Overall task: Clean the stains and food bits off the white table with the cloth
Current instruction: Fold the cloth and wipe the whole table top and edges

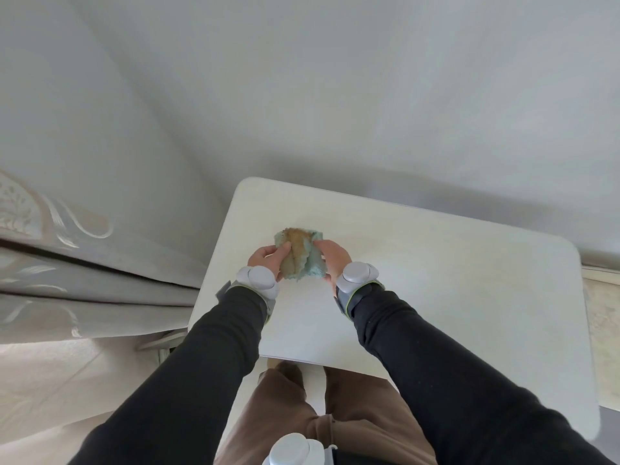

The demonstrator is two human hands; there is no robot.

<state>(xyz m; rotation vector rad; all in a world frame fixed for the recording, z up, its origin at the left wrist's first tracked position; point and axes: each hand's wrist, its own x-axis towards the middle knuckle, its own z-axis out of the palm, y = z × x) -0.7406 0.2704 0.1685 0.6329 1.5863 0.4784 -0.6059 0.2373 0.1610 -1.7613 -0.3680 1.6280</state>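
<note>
A crumpled light-blue cloth (310,265) with a large brown-stained patch is held above the white table (436,297), near its far left part. My left hand (268,260) grips the cloth's left side, and my right hand (330,260) grips its right side. The cloth is bunched into folds between the two hands. Both wrists carry grey-white bands over black sleeves. The table's surface looks pale with faint yellowish marks toward the right; no distinct food bits show.
Patterned grey curtains (67,280) hang to the left of the table. A plain white wall (335,95) stands behind it. A beige ledge (604,313) runs along the table's right edge. My brown trousers (318,424) show below the table's near edge.
</note>
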